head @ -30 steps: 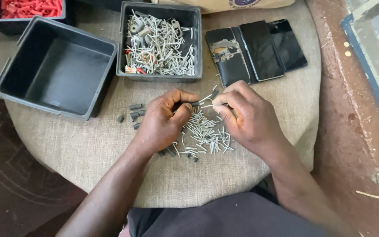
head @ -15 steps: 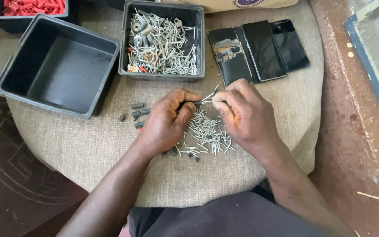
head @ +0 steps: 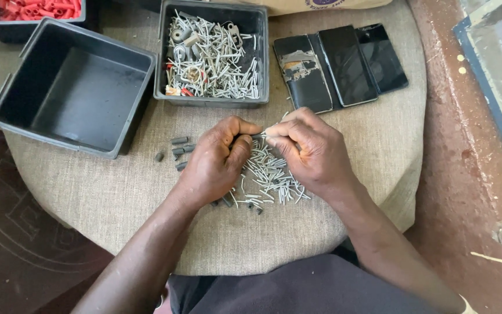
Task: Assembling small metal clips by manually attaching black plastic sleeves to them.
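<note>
Rough woven burlap cloth [head: 332, 232], matt dark plastic bins [head: 7, 110], dull grey pins [head: 268, 177].

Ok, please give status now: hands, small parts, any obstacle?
Left hand and right hand pinching one grey pin together. Pin pile beneath. Nothing in between.

Bare burlap cloth [head: 117, 203] left of my left hand [head: 216, 166] lies open; two black plastic bins [head: 146, 64] block ahead.

Two dark phone screens [head: 362, 61] beside black wallet case, tan printed package [head: 303, 6] behind
</note>
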